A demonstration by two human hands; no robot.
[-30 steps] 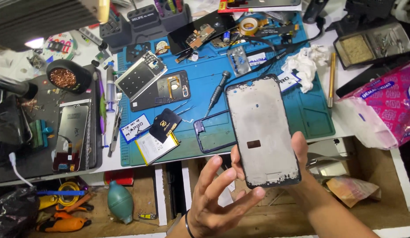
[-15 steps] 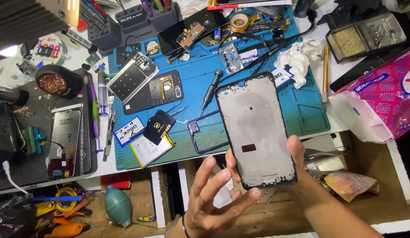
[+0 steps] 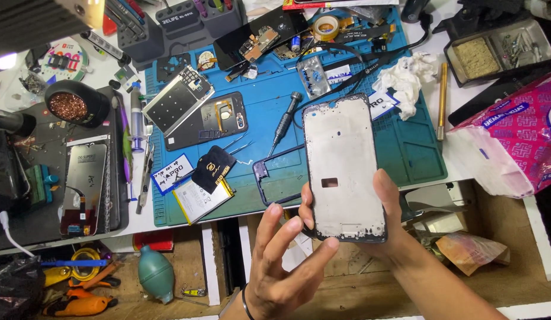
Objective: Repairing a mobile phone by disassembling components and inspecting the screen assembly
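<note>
Since the earlier frame our left hand (image 3: 284, 266) has lifted, its fingertips now touching the near left edge of the phone frame (image 3: 341, 169). Our right hand (image 3: 382, 222) grips it from behind, upright above the near edge of the blue mat (image 3: 417, 148).

A bare phone middle frame (image 3: 344, 169), pale grey metal plate edged in a dark, scuffed rim, stands nearly upright and face-on above the workbench, its lower end gripped by the right hand (image 3: 379, 228), thumb on its right edge. A small rectangular cutout sits low in the plate. The left hand (image 3: 281, 264), fingers spread, touches its bottom-left corner.
</note>
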